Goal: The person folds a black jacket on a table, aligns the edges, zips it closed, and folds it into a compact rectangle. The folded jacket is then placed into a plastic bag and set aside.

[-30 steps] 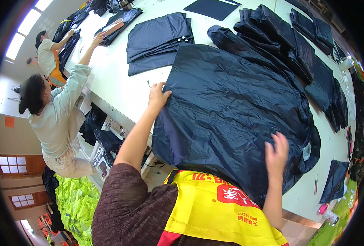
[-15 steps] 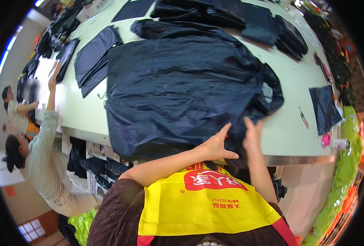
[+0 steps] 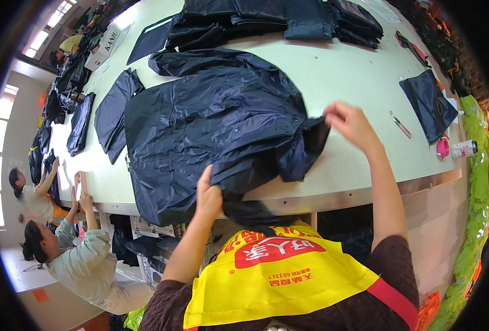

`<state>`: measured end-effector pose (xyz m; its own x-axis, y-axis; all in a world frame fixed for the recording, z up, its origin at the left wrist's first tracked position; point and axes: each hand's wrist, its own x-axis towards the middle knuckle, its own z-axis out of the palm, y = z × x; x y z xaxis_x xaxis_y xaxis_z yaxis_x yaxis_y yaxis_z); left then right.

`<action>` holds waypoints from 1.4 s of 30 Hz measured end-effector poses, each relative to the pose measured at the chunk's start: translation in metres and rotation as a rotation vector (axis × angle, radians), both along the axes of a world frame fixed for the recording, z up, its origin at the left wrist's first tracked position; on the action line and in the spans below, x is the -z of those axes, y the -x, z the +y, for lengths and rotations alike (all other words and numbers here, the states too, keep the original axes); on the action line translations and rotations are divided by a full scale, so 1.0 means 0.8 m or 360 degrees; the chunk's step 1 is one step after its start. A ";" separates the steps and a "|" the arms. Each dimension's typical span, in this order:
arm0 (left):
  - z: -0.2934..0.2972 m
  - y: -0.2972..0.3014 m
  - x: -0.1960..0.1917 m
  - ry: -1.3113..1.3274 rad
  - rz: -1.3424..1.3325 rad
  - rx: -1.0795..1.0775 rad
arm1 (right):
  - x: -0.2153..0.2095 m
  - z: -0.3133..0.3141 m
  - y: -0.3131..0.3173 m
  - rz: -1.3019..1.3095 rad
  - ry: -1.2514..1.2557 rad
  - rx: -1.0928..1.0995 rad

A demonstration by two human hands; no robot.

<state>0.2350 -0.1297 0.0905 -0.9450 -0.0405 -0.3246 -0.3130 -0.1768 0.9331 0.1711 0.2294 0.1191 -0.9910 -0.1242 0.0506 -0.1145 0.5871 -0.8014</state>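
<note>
Gripping one dark navy jacket (image 3: 217,127) spread on the pale table (image 3: 355,71): left hand (image 3: 208,196) closed on hem at 6 o'clock, right hand (image 3: 350,122) pinching folded edge at 3 o'clock

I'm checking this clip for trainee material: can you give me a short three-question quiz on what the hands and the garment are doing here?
1. True or false: the right hand grips an edge of the dark navy jacket.
2. Where does the left hand rest? A) on the jacket's near edge, B) on the pink cup, C) on the folded pile.
3. Fill in: the jacket lies spread on a pale ___.

Key: 1 true; 2 A; 3 table.
</note>
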 end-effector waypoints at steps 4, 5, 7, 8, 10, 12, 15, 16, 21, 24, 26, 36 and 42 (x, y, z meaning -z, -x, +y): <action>-0.057 -0.015 -0.072 0.0464 0.0422 0.0276 | 0.069 -0.014 0.075 0.0446 -0.1457 0.0032; -0.065 -0.023 -0.097 0.0537 0.0396 0.0259 | 0.077 -0.035 0.090 0.0407 -0.1504 -0.0097; -0.098 -0.032 -0.131 0.0742 0.0483 0.0348 | 0.117 -0.064 0.123 0.0899 -0.1385 -0.0352; -0.108 -0.037 -0.147 0.0719 0.0534 0.0331 | 0.138 -0.084 0.128 0.1121 -0.1305 -0.0333; -0.148 -0.049 -0.186 0.1404 0.0869 0.0182 | 0.143 -0.112 0.134 0.1179 -0.0900 -0.0552; -0.235 -0.061 -0.219 0.1518 0.0743 -0.0209 | 0.134 -0.125 0.131 0.1174 -0.0729 -0.0640; -0.459 -0.088 -0.283 0.2109 0.0863 -0.0316 | 0.042 -0.162 0.078 0.1198 -0.0468 -0.1089; -0.474 -0.074 -0.307 0.2198 0.0806 -0.0411 | 0.015 -0.174 0.048 0.1224 -0.0221 -0.1175; -0.489 0.081 -0.391 0.2399 0.0969 -0.0579 | -0.124 -0.224 -0.121 0.1075 0.0457 -0.1380; -0.401 0.226 -0.425 0.2300 0.1315 -0.0553 | -0.164 -0.199 -0.167 0.0697 0.0797 -0.1261; -0.312 0.323 -0.424 0.2172 0.1534 -0.0513 | -0.178 -0.166 -0.166 0.0536 0.0669 -0.0940; 0.083 0.402 -0.141 0.1517 0.2161 0.0177 | 0.043 0.006 -0.143 -0.0167 0.0051 0.1276; -0.053 0.139 0.084 0.2280 0.0953 0.0767 | 0.130 0.063 -0.202 -0.0195 0.0214 0.1267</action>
<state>0.1237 -0.1725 0.0230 -0.9291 0.3515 0.1152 0.3694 0.8977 0.2400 0.3327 0.2796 0.0153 -0.7792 0.6188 -0.0994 0.3894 0.3538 -0.8504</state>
